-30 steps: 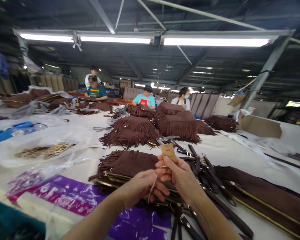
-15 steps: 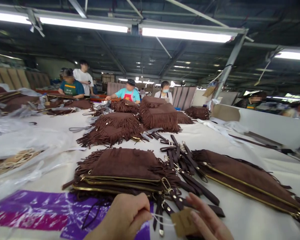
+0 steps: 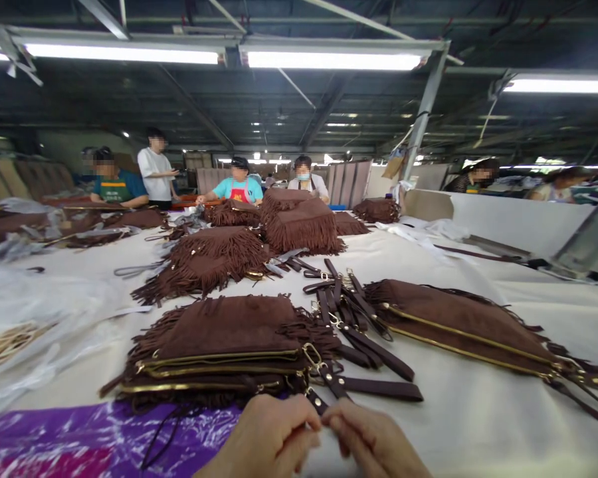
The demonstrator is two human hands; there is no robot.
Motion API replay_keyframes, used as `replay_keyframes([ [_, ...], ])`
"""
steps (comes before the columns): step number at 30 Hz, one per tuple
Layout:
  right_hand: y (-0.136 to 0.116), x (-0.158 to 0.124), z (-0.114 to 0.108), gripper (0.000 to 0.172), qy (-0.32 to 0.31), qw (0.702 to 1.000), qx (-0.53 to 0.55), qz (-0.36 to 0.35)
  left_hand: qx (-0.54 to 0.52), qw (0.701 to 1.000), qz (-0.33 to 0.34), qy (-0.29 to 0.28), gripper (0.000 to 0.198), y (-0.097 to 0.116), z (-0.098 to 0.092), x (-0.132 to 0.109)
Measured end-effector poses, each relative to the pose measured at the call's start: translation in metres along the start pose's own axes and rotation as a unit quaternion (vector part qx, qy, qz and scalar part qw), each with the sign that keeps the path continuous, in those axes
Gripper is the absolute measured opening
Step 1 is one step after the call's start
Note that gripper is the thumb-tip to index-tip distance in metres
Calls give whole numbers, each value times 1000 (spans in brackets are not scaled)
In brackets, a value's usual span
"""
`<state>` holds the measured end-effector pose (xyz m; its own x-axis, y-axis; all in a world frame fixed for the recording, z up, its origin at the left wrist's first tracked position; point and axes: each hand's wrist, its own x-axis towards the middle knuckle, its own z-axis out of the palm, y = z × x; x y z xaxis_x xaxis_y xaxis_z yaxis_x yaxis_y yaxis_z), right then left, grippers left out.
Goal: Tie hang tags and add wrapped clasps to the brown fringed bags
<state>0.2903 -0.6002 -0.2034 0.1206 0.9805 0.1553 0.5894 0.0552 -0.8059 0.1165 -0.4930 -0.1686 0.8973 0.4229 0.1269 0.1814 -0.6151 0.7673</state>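
Observation:
My left hand [image 3: 274, 435] is closed, its thumb and fingers pinched together just in front of a dark brown fringed suede bag [image 3: 229, 328] with gold zippers. Close beside it, my right hand [image 3: 373, 438] is also closed in a pinch, the two sets of fingertips almost meeting. Whatever they hold is hidden by the fingers. A riveted wrist strap [image 3: 335, 384] hangs from the bag's gold clasp [image 3: 311, 355] right behind my fingertips. Several loose wrist straps [image 3: 346, 309] lie in a heap to the right of the bag.
Another zippered bag [image 3: 458, 325] lies at right. Stacks of fringed bags [image 3: 299, 226] stand farther back. Purple printed plastic [image 3: 80, 431] covers the table's near left, with clear plastic bags [image 3: 70, 318] beyond it. Several people work or stand across the table [image 3: 478, 405].
My hands have come together; the tan hang tag and its white string, seen between them before, are out of sight. The view has swung slightly right.

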Motion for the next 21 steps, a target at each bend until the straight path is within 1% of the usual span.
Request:
replay_keyframes([
  [1, 6, 4, -6, 49, 44, 996, -80, -22, -30, 999, -12, 4, 15, -2, 1, 2],
  [2, 13, 9, -9, 45, 84, 985, -148, -37, -55, 998, -25, 5, 16, -5, 2, 4],
  [4, 27, 16, -9, 27, 140, 954, -265, -31, -89, 995, -52, 2, 17, -10, 5, 9],
  [5, 34, 19, -7, 20, 150, 937, -317, -13, -100, 993, -61, 1, 17, -13, 6, 11],
  [7, 45, 24, -2, 28, 151, 902, -403, 26, -117, 990, -73, 2, 16, -19, 9, 16],
  [8, 48, 26, 0, 26, 137, 890, -433, 37, -128, 989, -79, 7, 17, -22, 11, 19],
  [9, 50, 27, 1, 19, 114, 884, -451, 40, -141, 986, -86, 12, 17, -25, 12, 21],
  [10, 48, 28, 1, 13, 92, 884, -456, 36, -158, 983, -92, 16, 19, -28, 13, 22],
  [11, 45, 29, 1, 10, 76, 889, -450, 29, -181, 979, -95, 19, 21, -30, 13, 24],
  [13, 33, 27, 0, 9, 58, 909, -414, 9, -235, 967, -94, 20, 22, -33, 13, 25],
  [15, 16, 24, 5, 10, 38, 930, -364, -17, -296, 949, -100, 40, 21, -34, 12, 24],
  [17, -1, 21, 17, 16, -1, 941, -336, -31, -352, 924, -124, 80, 26, -33, 9, 22],
  [19, -16, 21, 35, 22, -40, 942, -333, -26, -378, 906, -152, 117, 33, -33, 8, 19],
  [21, -28, 23, 56, 25, -66, 939, -337, -2, -375, 903, -159, 140, 33, -34, 9, 16],
])
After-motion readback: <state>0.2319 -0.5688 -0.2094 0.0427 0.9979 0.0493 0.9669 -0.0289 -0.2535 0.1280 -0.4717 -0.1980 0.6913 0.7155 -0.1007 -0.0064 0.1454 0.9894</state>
